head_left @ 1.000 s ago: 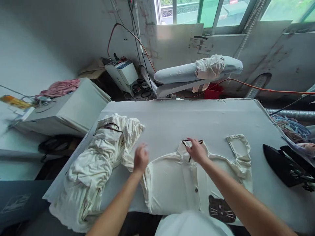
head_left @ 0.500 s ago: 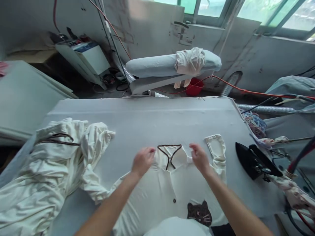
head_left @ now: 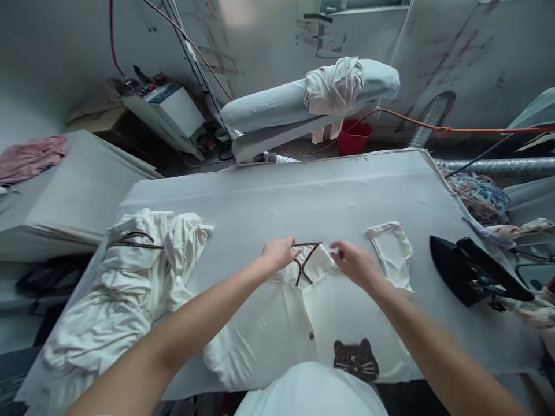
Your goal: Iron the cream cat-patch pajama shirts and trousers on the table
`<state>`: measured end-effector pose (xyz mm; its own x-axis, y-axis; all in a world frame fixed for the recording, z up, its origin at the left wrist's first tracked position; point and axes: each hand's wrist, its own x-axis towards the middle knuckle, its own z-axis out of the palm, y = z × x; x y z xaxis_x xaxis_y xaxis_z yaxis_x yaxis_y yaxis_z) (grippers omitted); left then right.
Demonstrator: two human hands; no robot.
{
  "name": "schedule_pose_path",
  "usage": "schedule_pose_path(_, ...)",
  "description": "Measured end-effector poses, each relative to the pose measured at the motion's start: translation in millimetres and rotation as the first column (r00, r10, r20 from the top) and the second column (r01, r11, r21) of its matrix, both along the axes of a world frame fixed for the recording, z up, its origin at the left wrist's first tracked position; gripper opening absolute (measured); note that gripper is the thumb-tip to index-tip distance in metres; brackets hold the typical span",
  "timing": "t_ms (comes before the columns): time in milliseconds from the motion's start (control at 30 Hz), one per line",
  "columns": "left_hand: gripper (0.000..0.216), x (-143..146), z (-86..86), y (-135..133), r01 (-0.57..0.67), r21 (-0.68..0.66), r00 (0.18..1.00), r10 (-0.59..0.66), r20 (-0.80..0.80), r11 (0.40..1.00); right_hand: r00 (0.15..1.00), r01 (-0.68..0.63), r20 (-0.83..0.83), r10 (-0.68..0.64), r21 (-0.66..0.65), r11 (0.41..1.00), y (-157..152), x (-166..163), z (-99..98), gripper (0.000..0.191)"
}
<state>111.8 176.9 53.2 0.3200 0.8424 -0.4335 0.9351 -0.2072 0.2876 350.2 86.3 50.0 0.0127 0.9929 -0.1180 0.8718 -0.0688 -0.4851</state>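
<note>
A: Shirt position?

B: Cream shirt [head_left: 277, 323] lay front-up on the desk [head_left: 303, 190], directly under both hands. Its dark-trimmed collar [head_left: 307, 261] sat between the fingers.

A: Fingers?

B: Left hand [head_left: 280, 254]: fingers curled closed, pinching the collar's left edge. Right hand [head_left: 353, 264]: fingers bent down onto the cloth just right of the collar. Couldn't tell whether they gripped or only pressed.

A: Progress?

B: Early, by my reading. Body was spread, with the button [head_left: 311, 335] and cat patch [head_left: 355, 359] showing. One sleeve [head_left: 392, 251] lay flat just beyond the right fingers. The cloth below the left forearm looked bunched, and the collar wasn't squared yet.

A: Iron?

B: The iron [head_left: 470, 271] was parked well right of the right fingers, untouched. A heap of cream garments [head_left: 117, 294] waited well left of the left fingers.
</note>
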Motion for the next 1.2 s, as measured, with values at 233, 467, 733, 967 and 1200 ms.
schedule_pose_path(233, 0.024, -52.1, -35.0, -70.1, -0.304, -0.065, 0.911, 0.310, 0.272, 0.950, 0.996, 0.060, 0.074, -0.046, -0.204, 0.977, -5.7, -64.8, -26.4, 0.027)
schedule_pose_path(467, 0.039, -120.7, -47.7, -156.1, -0.134, 0.258, 0.971, 0.076, 0.225, 0.957, 0.950, 0.026, 0.301, -0.081, 0.182, 0.983, -110.5, -0.8, -47.0, 0.044)
schedule_pose_path(733, 0.028, -89.3, -50.7, -131.8, 0.305, 0.283, 0.906, -0.368, 0.209, 0.910, 0.907, -0.417, 0.068, 0.416, 0.001, 0.909, -65.6, -6.5, -42.1, 0.029)
schedule_pose_path(967, 0.039, -68.3, -32.1, -76.2, 0.212, 0.013, 0.971, -0.208, -0.120, 0.977, 0.941, -0.033, 0.335, 0.041, -0.031, 0.999, -34.7, -42.9, -30.1, 0.028)
schedule_pose_path(1200, 0.028, -16.8, -34.2, -103.0, 0.245, 0.125, 0.969, -0.238, -0.067, 0.961, 0.958, -0.203, 0.251, 0.141, 0.239, 0.950, -82.9, -92.2, -79.6, 0.057)
